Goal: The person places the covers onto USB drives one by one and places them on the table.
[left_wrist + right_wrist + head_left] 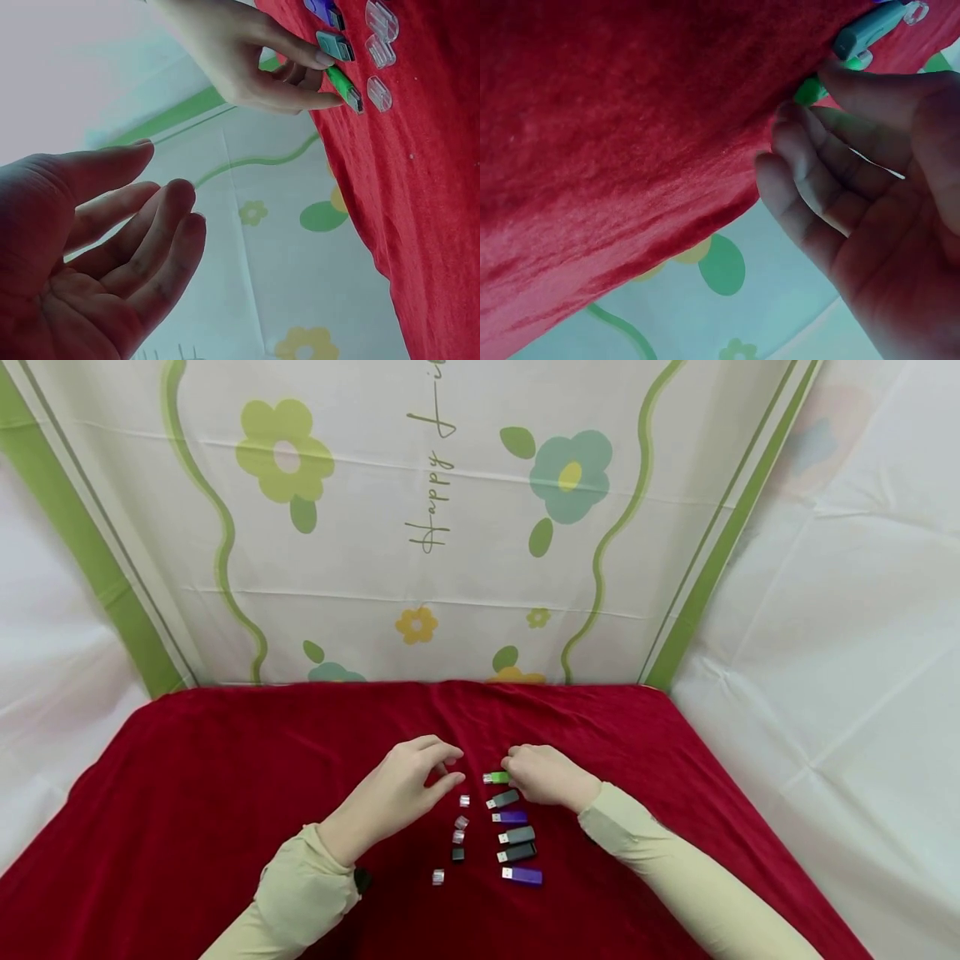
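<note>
My right hand point(546, 773) pinches a green USB stick point(498, 777) between thumb and fingers at the far end of a row, its metal plug pointing left. Nearest to that hand in the row lies a grey USB stick point(503, 799), then a purple USB stick point(510, 817) and several more grey and purple ones. My left hand point(408, 783) hovers left of the row, fingers loosely bent and holding nothing. Just below its fingertips in the head view, a clear cap point(465, 801) lies on the red cloth. The left wrist view shows the green stick's bare plug beside a clear cap point(379, 94).
Several clear caps and one black cap point(457, 855) form a loose line left of the sticks. Another purple USB stick point(522, 876) lies closest to the front. A red cloth point(225, 793) covers the table, with a flower-printed curtain point(465, 527) behind it.
</note>
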### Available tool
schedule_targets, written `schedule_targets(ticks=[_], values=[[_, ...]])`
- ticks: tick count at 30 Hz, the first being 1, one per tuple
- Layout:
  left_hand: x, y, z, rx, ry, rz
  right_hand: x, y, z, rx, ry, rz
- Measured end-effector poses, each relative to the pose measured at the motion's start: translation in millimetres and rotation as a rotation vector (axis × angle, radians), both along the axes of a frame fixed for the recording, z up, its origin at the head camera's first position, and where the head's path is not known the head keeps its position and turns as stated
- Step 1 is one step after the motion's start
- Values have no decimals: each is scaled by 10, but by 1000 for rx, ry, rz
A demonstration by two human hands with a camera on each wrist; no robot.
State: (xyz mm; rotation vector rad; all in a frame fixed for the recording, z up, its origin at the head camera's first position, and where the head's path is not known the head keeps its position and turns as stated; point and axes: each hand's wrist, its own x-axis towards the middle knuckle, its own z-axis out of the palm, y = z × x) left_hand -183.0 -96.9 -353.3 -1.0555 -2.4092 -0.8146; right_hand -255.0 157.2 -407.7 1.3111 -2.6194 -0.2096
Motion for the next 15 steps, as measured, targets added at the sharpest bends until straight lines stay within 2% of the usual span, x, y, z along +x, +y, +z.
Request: schedule_targets(ticks=[4,8,11,15], values=[[11,4,9,-26,-21,3,49,10,70,-68,-20,-14],[17,8,19,-54,-58,12,96,-2,115,-117,-119,0],[19,8,17,-81,-92,12,122,-23,112,-113,-180,24],[24,5,-2,-106,-112,19,150,-47,90,-84,-174,59]])
